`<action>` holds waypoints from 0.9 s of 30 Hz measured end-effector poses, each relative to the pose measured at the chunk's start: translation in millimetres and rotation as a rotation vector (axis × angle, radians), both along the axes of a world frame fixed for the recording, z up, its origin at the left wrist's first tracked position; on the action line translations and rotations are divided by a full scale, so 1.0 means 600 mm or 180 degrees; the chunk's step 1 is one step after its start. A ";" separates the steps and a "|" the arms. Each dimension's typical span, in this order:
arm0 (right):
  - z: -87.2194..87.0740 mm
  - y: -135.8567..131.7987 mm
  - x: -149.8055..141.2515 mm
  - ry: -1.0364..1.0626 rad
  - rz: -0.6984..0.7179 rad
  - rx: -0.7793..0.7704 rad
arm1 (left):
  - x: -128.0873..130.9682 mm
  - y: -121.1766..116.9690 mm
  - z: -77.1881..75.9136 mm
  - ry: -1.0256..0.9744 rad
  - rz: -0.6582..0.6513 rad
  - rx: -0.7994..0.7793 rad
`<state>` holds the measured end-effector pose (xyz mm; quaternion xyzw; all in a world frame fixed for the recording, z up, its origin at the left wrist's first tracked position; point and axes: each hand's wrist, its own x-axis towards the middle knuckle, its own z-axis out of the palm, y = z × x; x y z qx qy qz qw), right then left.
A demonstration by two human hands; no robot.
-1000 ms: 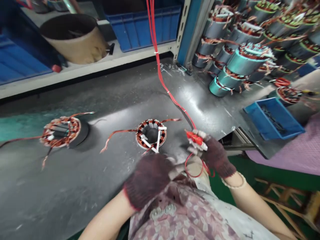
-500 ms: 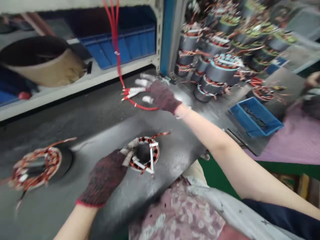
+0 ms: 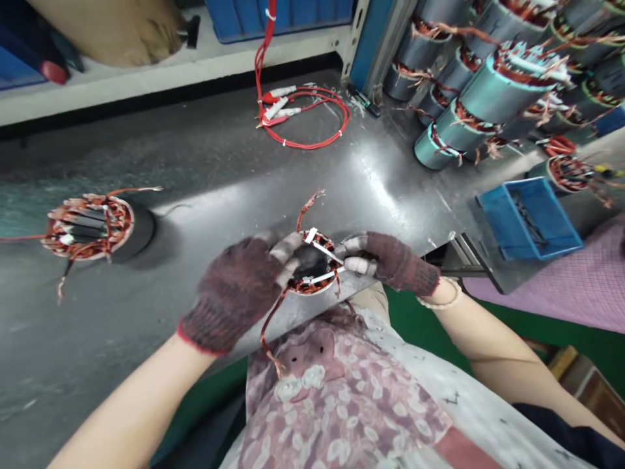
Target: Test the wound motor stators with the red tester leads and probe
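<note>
At the bench's front edge stands a motor stator [image 3: 312, 286], a ring of copper windings with white sleeving and loose braided leads. My left hand [image 3: 244, 280], in a dark knitted glove with pale fingertips, grips its left rim. My right hand [image 3: 383, 260], gloved alike, pinches the right rim where the white sleeves meet; its fingertips partly hide that spot. One copper lead points up from the ring, and another hangs over the edge toward the apron. A second stator [image 3: 141, 228] lies to the left on the bench, its wound end facing me.
Red test leads with clips [image 3: 312, 144] lie coiled at the bench's back. Stacked stators [image 3: 508, 91] crowd the far right, beside a blue bin [image 3: 532, 218] of small dark parts. A small green-and-black tool [image 3: 364, 101] rests by the blue post. A shelf [image 3: 195, 78] runs along the back.
My right hand has let go of the red clip leads and come back to the stator's right side. The leads now lie on the bench. My left hand stays on the stator; the view has shifted.
</note>
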<state>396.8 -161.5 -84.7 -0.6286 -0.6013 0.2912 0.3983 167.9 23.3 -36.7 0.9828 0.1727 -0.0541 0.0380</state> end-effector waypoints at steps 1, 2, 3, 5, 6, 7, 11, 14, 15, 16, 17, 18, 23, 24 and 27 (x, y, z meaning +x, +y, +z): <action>-0.001 -0.009 -0.001 0.0136 -0.0107 -0.0090 | 0.020 -0.001 0.004 -0.0115 -0.0176 0.0088; -0.001 -0.019 -0.002 0.0228 -0.0207 -0.0127 | 0.037 -0.004 0.007 -0.0200 -0.0347 0.0110; 0.000 -0.029 -0.004 0.0235 -0.0297 -0.0082 | 0.049 -0.008 0.007 -0.0264 -0.0470 0.0070; 0.003 -0.048 -0.012 -0.0078 -0.0399 0.0214 | 0.056 -0.019 0.002 -0.0430 -0.0507 -0.0129; 0.005 -0.054 -0.017 -0.0403 -0.0390 0.0385 | 0.051 -0.026 -0.002 -0.0513 -0.0467 -0.0254; 0.006 -0.056 -0.024 -0.0828 -0.0335 0.0527 | 0.042 -0.033 -0.009 -0.0573 -0.0437 -0.0366; 0.007 -0.031 -0.050 -0.2527 0.0158 0.1023 | -0.010 -0.064 -0.056 -0.0526 -0.0339 -0.0444; 0.012 0.006 -0.049 -0.2583 0.0551 0.1411 | -0.030 -0.085 -0.097 -0.0873 -0.0033 -0.0381; 0.016 0.018 -0.043 -0.2398 0.0614 0.1427 | -0.033 -0.090 -0.107 -0.1039 0.0007 -0.0378; 0.021 0.032 -0.034 -0.2176 0.0644 0.1360 | -0.035 -0.095 -0.114 -0.1188 0.0013 -0.0369; 0.027 0.046 -0.023 -0.1936 0.0651 0.1220 | -0.036 -0.098 -0.117 -0.1309 -0.0007 -0.0350; 0.033 0.063 -0.013 -0.1671 0.0700 0.1012 | -0.037 -0.100 -0.117 -0.1340 -0.0046 -0.0342; 0.033 0.166 0.017 -0.0679 0.1457 0.0014 | -0.041 -0.094 -0.094 -0.0782 -0.0111 -0.0594; 0.028 0.184 0.018 -0.0575 0.1554 -0.0156 | -0.041 -0.092 -0.090 -0.0747 -0.0116 -0.0662; 0.011 0.212 0.013 -0.0168 0.1626 -0.0611 | -0.040 -0.090 -0.088 -0.0890 -0.0167 -0.0829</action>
